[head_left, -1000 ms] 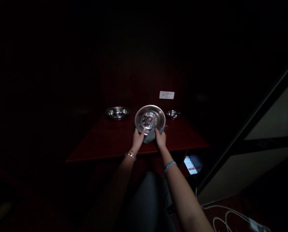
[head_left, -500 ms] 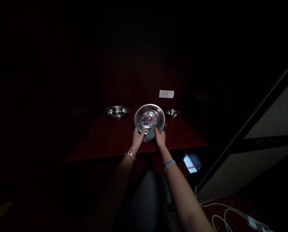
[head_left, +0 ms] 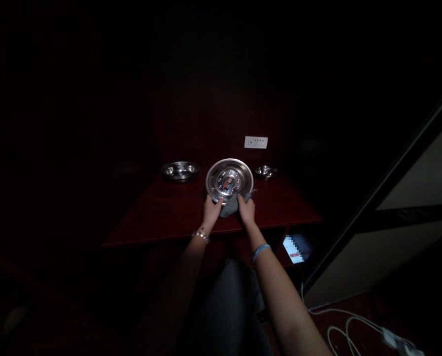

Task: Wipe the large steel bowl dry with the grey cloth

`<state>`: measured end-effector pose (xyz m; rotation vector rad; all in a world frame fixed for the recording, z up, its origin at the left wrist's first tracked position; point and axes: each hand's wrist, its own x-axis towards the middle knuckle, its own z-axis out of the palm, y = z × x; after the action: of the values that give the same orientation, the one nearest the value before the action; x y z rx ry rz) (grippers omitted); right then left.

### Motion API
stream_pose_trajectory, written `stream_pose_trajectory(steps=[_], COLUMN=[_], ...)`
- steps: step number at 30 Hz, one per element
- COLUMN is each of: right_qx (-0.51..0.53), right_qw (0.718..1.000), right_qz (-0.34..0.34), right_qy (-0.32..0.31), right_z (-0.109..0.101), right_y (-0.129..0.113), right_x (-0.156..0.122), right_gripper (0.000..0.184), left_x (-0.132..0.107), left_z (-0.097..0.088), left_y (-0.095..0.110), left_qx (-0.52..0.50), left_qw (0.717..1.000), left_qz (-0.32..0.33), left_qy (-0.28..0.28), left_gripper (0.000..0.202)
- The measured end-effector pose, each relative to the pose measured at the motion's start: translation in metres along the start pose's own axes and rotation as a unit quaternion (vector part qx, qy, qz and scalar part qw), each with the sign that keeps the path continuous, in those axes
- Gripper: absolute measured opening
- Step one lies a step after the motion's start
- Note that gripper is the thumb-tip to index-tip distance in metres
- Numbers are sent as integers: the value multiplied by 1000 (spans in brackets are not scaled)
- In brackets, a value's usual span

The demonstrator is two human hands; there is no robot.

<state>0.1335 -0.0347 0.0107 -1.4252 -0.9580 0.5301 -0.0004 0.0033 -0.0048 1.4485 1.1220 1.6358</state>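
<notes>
A round steel plate [head_left: 229, 180] is tilted up toward me above a dark red table [head_left: 169, 212]. My left hand [head_left: 211, 210] grips the plate's lower left rim. My right hand [head_left: 246, 210] is closed on a grey cloth [head_left: 228, 208] pressed against the plate's lower edge and underside. The plate's shiny inside faces the camera and mirrors small lights.
A steel bowl [head_left: 179, 171] sits at the table's back left and a smaller steel bowl [head_left: 266, 172] at the back right. A white wall socket [head_left: 256, 142] is behind them. A lit phone [head_left: 297, 247] lies lower right, white cables [head_left: 354, 329] on the floor. The room is very dark.
Almost nothing has moved. Both hands stay on the plate and cloth; the plate sits a touch higher in view as my head shifts slightly.
</notes>
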Motion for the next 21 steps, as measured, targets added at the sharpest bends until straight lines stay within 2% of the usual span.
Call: stream_pose_trajectory(steps=[17, 21], right_qx=[4, 23], right_qw=[1000, 999], right_qz=[2, 1], right_qy=[-1, 32], right_z=[-1, 0], right_y=[0, 2], right_x=[0, 1], right_gripper=[28, 31], left_x=[-3, -4], left_z=[1, 1], left_y=[8, 11], left_qx=[-16, -21], left_qw=[1000, 1000], left_qz=[-8, -3], left_qy=[16, 0], left_gripper=[39, 40])
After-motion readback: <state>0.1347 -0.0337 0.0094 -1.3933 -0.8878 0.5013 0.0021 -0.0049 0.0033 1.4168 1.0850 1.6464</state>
